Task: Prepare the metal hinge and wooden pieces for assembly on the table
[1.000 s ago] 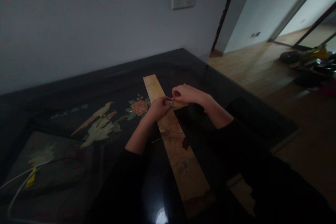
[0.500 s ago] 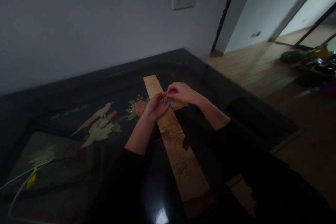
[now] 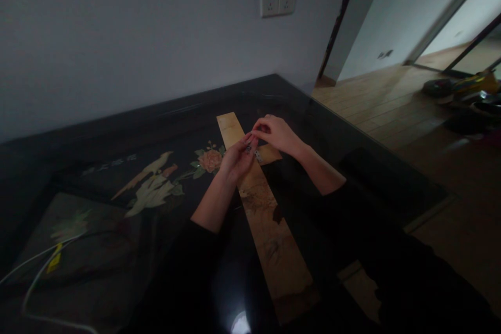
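My left hand [image 3: 238,160] is cupped palm up over a long wooden board [image 3: 270,224]. Small silver metal pieces [image 3: 249,148], which look like screws, lie in its curled fingers. Thumb and fingers of my right hand [image 3: 274,133] are pinched together at the left fingertips; whatever is between them is too small to make out. Just right of the left hand sits a small metal plate with dark holes [image 3: 258,156], by a short wooden piece [image 3: 271,154] that juts from the board's right side.
The board lies on a dark glossy table [image 3: 156,250] with a bird-and-flower picture [image 3: 152,188]. White cables with a yellow tag [image 3: 55,258] are at lower left. A wall with double sockets [image 3: 278,1] rises behind. Various items [image 3: 469,99] lie on the floor at right.
My left fingers have closed up more over the metal pieces. My right hand has lifted slightly, still pinching at the left fingertips. The view has shifted a little.
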Tool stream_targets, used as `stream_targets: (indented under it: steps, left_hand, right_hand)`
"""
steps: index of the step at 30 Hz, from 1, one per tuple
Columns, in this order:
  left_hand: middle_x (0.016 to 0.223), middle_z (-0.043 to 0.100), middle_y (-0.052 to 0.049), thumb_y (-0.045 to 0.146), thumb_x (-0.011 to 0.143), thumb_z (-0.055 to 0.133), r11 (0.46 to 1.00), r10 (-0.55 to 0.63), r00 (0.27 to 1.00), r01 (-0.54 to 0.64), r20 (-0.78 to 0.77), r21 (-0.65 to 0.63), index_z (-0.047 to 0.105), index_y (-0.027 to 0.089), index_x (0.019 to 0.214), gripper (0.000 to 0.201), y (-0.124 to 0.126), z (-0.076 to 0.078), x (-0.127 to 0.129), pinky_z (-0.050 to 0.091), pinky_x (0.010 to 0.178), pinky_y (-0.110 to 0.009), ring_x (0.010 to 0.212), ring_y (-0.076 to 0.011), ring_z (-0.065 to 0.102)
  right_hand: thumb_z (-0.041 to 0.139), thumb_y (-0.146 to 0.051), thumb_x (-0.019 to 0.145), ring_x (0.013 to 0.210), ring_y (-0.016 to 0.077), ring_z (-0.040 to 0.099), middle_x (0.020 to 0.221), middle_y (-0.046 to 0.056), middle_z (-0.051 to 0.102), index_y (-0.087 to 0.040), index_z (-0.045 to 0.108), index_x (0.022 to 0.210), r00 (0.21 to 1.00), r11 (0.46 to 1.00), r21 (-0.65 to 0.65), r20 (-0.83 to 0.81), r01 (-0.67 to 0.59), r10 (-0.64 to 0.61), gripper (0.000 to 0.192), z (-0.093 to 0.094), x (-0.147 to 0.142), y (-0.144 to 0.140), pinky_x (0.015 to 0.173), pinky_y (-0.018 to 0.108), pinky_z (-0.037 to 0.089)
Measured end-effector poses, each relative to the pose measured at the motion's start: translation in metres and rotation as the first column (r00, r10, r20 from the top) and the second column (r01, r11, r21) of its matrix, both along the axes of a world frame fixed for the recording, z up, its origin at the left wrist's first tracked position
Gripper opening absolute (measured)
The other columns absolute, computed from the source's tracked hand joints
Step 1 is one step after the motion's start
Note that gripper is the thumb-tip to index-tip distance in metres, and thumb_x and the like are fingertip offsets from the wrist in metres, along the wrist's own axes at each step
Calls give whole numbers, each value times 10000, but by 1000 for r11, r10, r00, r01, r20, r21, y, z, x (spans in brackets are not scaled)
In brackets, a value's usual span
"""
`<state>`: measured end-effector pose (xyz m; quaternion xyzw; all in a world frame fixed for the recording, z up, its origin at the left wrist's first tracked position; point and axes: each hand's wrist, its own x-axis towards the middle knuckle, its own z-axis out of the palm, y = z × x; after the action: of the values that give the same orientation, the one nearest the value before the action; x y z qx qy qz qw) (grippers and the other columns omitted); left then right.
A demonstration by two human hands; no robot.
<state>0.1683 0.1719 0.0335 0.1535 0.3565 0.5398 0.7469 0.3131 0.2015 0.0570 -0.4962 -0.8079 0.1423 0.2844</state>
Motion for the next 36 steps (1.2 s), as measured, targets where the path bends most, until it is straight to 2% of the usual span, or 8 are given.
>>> stream_targets:
  steps: [7,15,18,21,23,24,30,36]
  left_hand:
    - [1052,693,-111,-31,891,363,998,68,997,-68,30,-14,596,109,1089,336,-12,6,-35,585,821,-182,1010,-132,691]
    - [851,680,-42,-9,865,435,950,304,898,-311,-319,31,603,146,860,228,-57,-7,-160,546,752,-156,755,-72,665]
    - [785,652,-21,33,818,468,920,389,671,-319,-631,228,589,161,791,178,-74,-24,-210,530,744,-216,706,-101,630]
    - [832,651,-42,102,808,433,936,352,208,-107,-912,337,596,170,810,177,-87,-44,-246,516,818,-366,746,-178,610]
    - [895,645,-75,115,791,396,940,340,-124,60,-932,335,622,173,861,244,-92,-55,-260,479,889,-441,864,-240,611]
    - [943,640,-94,125,789,382,937,348,-220,125,-911,327,632,174,878,270,-93,-59,-264,463,915,-459,933,-266,601]
    - [1054,605,-153,146,816,355,895,427,-404,318,-809,314,639,155,983,330,-91,-72,-265,450,914,-472,1016,-301,558]
    - [1095,605,-120,233,843,427,918,373,-444,302,-814,256,622,184,1036,278,-93,-71,-263,428,960,-473,1068,-301,538]
  right_hand:
    - [599,-304,877,710,125,489,757,17,564,-137,701,907,1000,1000,4,-1,-8,8,199,5,6,-1,670,256,336]
    - [580,-319,870,714,139,520,807,39,626,-156,704,912,999,997,-63,32,-34,36,209,3,4,-1,651,278,354]
    - [577,-332,867,699,146,528,789,39,629,-163,707,926,995,993,-111,86,-38,47,221,-3,3,1,631,287,355]
    - [588,-323,851,689,153,545,777,33,630,-177,710,932,977,976,-212,194,-45,87,207,-10,4,5,626,289,364]
    - [607,-308,831,710,163,564,798,37,637,-174,707,975,957,957,-284,258,-60,136,221,-16,5,7,636,286,381]
    - [623,-295,813,728,169,573,818,42,642,-170,701,1011,946,946,-316,282,-68,162,247,-19,6,8,646,285,392]
    - [761,-279,650,930,225,585,1030,92,629,-161,642,1148,907,932,-329,329,-150,263,525,-39,9,13,793,306,434]
    - [750,-266,636,917,222,561,987,81,582,-165,616,1133,921,922,-349,277,-168,273,525,-48,8,16,793,314,438]
